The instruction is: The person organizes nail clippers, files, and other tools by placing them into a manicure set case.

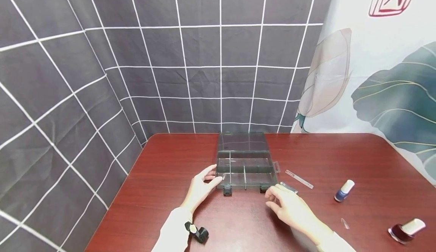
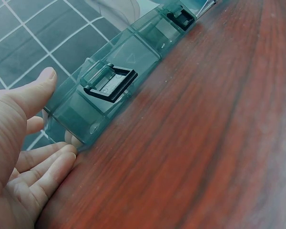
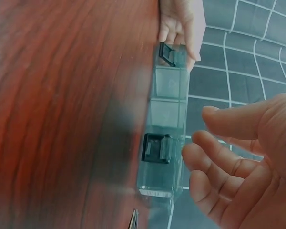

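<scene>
A clear grey-green plastic organizer box (image 1: 245, 187) stands on the table with its lid (image 1: 242, 142) tipped back. Dividers split its inside into several compartments. At the box's front left corner is my left hand (image 1: 201, 187). Its thumb reaches over the rim, and its relaxed fingertips (image 2: 66, 150) touch the lower corner in the left wrist view. My right hand (image 1: 291, 208) hovers by the front right latch (image 3: 156, 149), fingers loosely bent with nothing between them. The other front latch (image 2: 110, 85) sits near my left hand; both latches hang open.
Just beyond my right hand lies a shiny metal tool (image 1: 289, 188), partly hidden. A clear slotted strip (image 1: 299, 179), a blue nail polish bottle (image 1: 344, 190), a dark red one (image 1: 406, 231) and a small clear sliver (image 1: 345, 223) are on the right. Pointed metal tips (image 3: 133, 220) show beside the box.
</scene>
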The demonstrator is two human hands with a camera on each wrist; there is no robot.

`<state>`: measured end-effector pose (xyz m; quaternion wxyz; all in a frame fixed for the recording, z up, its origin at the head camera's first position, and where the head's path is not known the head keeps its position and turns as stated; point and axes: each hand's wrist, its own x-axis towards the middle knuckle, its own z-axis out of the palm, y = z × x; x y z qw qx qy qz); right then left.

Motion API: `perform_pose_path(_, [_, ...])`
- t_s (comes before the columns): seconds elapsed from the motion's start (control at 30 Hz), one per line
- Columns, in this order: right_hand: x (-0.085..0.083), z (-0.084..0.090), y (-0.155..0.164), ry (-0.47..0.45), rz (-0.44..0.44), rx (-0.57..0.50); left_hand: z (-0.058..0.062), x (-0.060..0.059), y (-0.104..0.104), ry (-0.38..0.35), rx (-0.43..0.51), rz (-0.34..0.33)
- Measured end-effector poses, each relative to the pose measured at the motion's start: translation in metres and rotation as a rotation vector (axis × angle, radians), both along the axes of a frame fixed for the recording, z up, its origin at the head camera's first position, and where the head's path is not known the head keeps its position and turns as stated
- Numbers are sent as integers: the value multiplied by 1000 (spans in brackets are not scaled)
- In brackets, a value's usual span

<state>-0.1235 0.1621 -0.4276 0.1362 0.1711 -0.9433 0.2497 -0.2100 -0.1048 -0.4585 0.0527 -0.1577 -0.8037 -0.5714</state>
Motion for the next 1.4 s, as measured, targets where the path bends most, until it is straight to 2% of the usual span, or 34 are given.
perform_pose_path(0.23, [6,-1,7,46,0,7,-27,-16,-2,-17,11,15])
perform_pose_path(0.33, [9,-3,10,70,14,2,-32,-18,-4,-27,27,9])
perform_pose_path(0.43, [13,-3,14,66,29,-6,-33,-19,-5,-27,31,4])
perform_pose_path(0.6, [19,-1,21,3,10,-9,-31,-19,-4,-36,7,17])
perform_pose_path(0.8, [26,-2,29,-45,-39,-4,-9,-5,-1,-35,30,6])
perform_pose_path(0.9, [29,-4,33,-34,-52,-10,-2,-1,0,-14,27,2])
perform_pose_path(1.13, [36,-11,41,44,-54,-23,-28,-17,-3,-19,-2,16])
perform_pose_path(1.4, [43,-17,51,15,-66,-41,-31,-19,-4,-20,7,16])
